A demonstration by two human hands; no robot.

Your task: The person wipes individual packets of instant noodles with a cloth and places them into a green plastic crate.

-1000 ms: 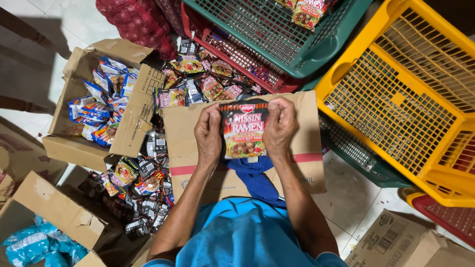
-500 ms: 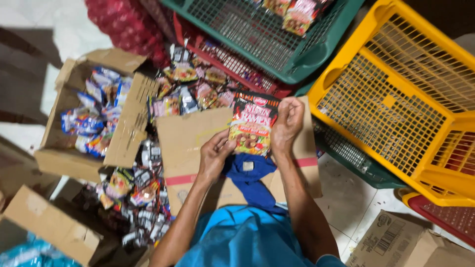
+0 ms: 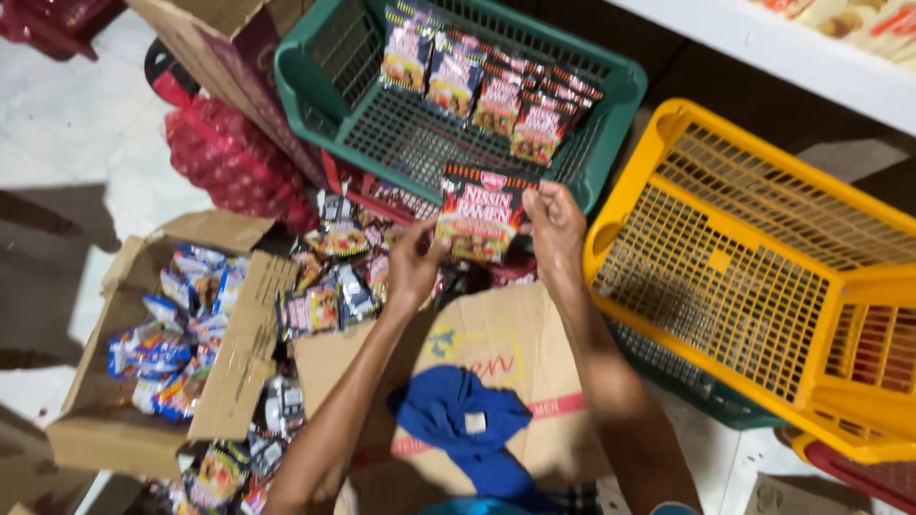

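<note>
Both my hands hold one dark red-and-black noodle packet (image 3: 482, 213) by its sides. My left hand (image 3: 416, 259) grips its left lower edge and my right hand (image 3: 553, 222) pinches its right upper edge. The packet hangs in the air just in front of the near rim of a green plastic basket (image 3: 324, 72). Inside that basket, along the far side, stands a row of several like packets (image 3: 496, 91). Below my arms lies a flattened brown cardboard box (image 3: 496, 353) with a blue cloth (image 3: 458, 420) on it.
An empty yellow basket (image 3: 763, 277) lies tilted at the right. An open carton (image 3: 124, 362) with blue packets is at the left. Loose packets (image 3: 324, 286) are heaped between them. A red mesh sack (image 3: 234, 162) and a red basket edge (image 3: 382, 191) sit behind.
My hands have lifted the packet off the flattened box and carried it forward to the green basket's near rim. The view has tilted up, showing the packets inside the basket.
</note>
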